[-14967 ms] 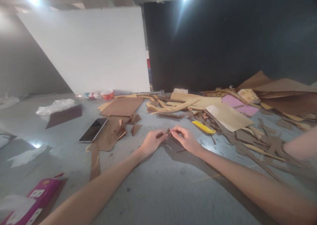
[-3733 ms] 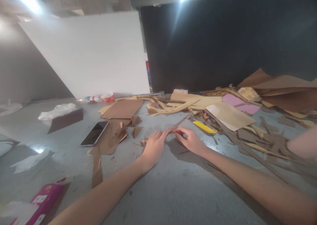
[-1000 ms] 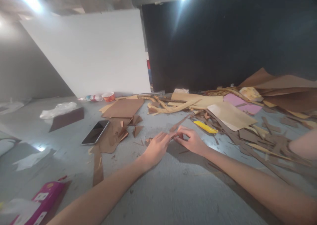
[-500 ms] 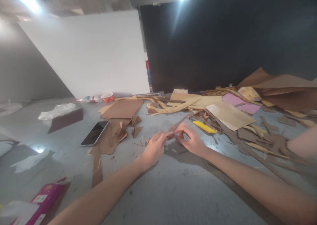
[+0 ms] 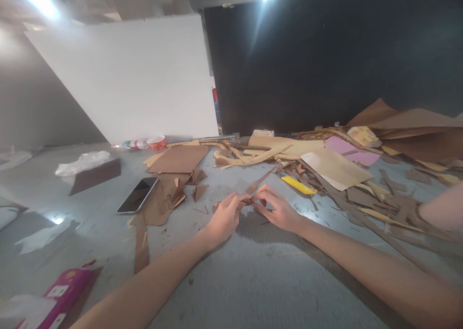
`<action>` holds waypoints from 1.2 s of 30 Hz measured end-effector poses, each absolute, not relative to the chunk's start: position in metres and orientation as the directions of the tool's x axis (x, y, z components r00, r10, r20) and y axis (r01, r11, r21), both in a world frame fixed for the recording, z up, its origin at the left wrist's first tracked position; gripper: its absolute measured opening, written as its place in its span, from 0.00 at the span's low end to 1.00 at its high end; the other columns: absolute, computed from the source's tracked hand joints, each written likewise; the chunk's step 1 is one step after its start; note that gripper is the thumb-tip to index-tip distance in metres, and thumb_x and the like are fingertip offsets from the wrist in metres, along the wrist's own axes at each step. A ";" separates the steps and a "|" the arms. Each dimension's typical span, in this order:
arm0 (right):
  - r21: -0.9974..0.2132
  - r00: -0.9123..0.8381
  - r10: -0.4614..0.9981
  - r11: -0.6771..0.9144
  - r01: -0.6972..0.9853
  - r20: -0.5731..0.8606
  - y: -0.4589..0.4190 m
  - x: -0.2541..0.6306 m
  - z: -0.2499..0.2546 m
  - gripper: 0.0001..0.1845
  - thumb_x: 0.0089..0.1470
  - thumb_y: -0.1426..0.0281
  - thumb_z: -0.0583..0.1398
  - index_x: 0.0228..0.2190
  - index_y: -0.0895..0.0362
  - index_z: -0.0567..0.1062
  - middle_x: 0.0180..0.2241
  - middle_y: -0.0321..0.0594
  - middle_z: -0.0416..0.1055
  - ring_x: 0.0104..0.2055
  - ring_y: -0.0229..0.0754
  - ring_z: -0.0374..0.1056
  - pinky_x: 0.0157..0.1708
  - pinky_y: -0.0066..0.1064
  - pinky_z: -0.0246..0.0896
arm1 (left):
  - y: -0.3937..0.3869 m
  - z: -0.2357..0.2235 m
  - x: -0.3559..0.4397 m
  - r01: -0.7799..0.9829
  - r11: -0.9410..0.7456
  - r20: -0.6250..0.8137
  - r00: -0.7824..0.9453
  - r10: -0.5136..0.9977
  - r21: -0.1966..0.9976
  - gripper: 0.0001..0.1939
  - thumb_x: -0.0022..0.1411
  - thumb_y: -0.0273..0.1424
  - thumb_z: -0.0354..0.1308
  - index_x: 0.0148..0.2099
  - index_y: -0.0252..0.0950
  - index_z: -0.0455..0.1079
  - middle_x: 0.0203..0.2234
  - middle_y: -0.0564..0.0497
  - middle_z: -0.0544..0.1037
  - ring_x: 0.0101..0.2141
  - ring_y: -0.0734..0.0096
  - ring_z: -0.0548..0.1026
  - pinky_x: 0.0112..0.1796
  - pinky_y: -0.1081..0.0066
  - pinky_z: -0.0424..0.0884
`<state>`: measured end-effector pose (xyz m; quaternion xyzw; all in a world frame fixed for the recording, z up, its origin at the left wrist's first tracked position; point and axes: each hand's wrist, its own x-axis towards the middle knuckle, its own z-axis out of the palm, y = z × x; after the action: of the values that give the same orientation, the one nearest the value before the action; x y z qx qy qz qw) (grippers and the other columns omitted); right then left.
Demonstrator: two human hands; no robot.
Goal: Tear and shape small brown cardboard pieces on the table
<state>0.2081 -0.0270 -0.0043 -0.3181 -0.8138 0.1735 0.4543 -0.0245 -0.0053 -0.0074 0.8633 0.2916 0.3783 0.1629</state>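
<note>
My left hand (image 5: 224,219) lies low over the table, palm down. Its curled fingers hold a small brown paper piece (image 5: 247,201), mostly hidden under the fingertips. From that spot a narrow brown paper strip (image 5: 261,179) slants away to the upper right across the table. My right hand (image 5: 278,211) meets the piece from the other side, thumb and forefinger closed at its right end. Just right of this hand rests a yellow utility knife (image 5: 298,185). Small brown scraps (image 5: 200,192) lie left of my left hand.
A phone (image 5: 138,195) overlaps brown sheets at left. A purple pack (image 5: 68,290) lies at the near left. Paper strips, a tan sheet (image 5: 334,169) and a pink sheet (image 5: 352,150) crowd the right. Another person's arm (image 5: 442,206) reaches in there. A red-and-white cup (image 5: 156,142) stands behind.
Fifteen seconds ago both hands pinched a small brown piece, with no long strip beyond them. Since then my left hand has flattened over it. In the last half second my right fingers shifted slightly.
</note>
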 end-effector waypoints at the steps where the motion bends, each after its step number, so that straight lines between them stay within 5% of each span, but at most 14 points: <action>1: -0.570 -0.384 0.676 0.737 0.363 0.629 -0.027 0.208 -0.005 0.07 0.73 0.64 0.57 0.47 0.50 0.75 0.41 0.42 0.69 0.38 0.43 0.66 0.42 0.35 0.68 | -0.005 -0.008 -0.025 0.372 -0.784 0.567 0.545 0.618 0.497 0.21 0.70 0.16 0.46 0.57 0.41 0.69 0.44 0.48 0.81 0.44 0.69 0.80 0.45 0.68 0.76; 9: -0.558 -0.384 0.680 0.733 0.390 0.625 -0.028 0.209 -0.010 0.07 0.73 0.63 0.57 0.45 0.50 0.74 0.43 0.43 0.69 0.38 0.43 0.67 0.42 0.35 0.70 | -0.004 -0.011 -0.025 0.366 -0.828 0.610 0.560 0.561 0.426 0.22 0.69 0.15 0.46 0.56 0.40 0.69 0.44 0.47 0.80 0.45 0.67 0.79 0.46 0.66 0.75; 19: -0.514 -0.383 0.639 0.767 0.384 0.667 -0.030 0.210 -0.010 0.09 0.72 0.65 0.58 0.50 0.49 0.76 0.44 0.43 0.69 0.41 0.45 0.69 0.43 0.37 0.71 | -0.008 -0.005 -0.022 0.367 -0.841 0.602 0.588 0.541 0.398 0.10 0.79 0.28 0.48 0.55 0.41 0.69 0.46 0.47 0.82 0.47 0.67 0.80 0.48 0.66 0.73; 27: -0.505 -0.374 0.659 0.747 0.434 0.653 -0.030 0.209 -0.006 0.09 0.74 0.67 0.55 0.49 0.49 0.75 0.43 0.44 0.70 0.44 0.47 0.71 0.45 0.38 0.71 | -0.005 -0.007 -0.023 0.349 -0.817 0.567 0.593 0.572 0.458 0.21 0.71 0.16 0.46 0.56 0.40 0.69 0.46 0.47 0.81 0.49 0.66 0.79 0.50 0.64 0.75; 36: -0.306 -0.414 0.585 0.765 0.566 0.697 -0.026 0.208 -0.011 0.07 0.73 0.70 0.55 0.46 0.52 0.74 0.42 0.44 0.72 0.44 0.46 0.72 0.44 0.38 0.70 | -0.004 -0.007 -0.025 0.336 -0.815 0.523 0.638 0.565 0.472 0.25 0.65 0.12 0.46 0.56 0.40 0.69 0.46 0.48 0.80 0.49 0.66 0.78 0.50 0.66 0.75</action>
<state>0.2083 -0.0261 -0.0109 -0.3424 -0.8409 0.0112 0.4189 -0.0252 -0.0037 -0.0071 0.8893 0.2534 0.3417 0.1679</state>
